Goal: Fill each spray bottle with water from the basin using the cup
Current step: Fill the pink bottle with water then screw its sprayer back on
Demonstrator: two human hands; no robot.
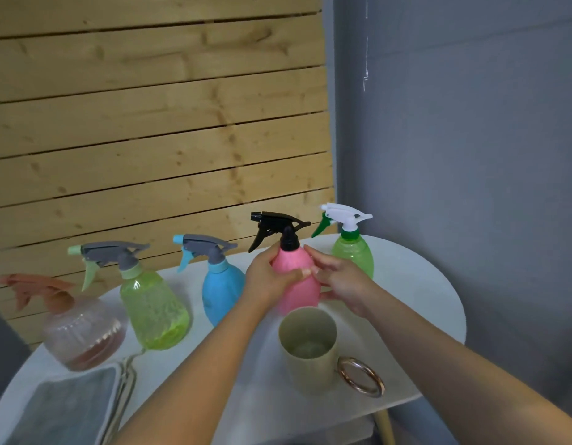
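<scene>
A pink spray bottle (294,268) with a black trigger head stands at the middle of the white table (416,284). My left hand (271,277) grips its left side, thumb across the front. My right hand (339,277) holds its right side, fingers curled round the body. In front of it stands a beige cup (310,354) with a metal ring handle. A blue bottle (220,290), a light green bottle (153,309) and a clear brownish bottle (82,332) stand to the left. A green bottle with a white head (353,252) stands behind on the right. The basin (69,409) lies at lower left.
A wooden slat wall (149,123) runs behind the table, and a grey wall (470,155) stands to the right. The table's rounded edge curves close past the cup on the right. The basin's wire handle (127,374) lies beside the light green bottle.
</scene>
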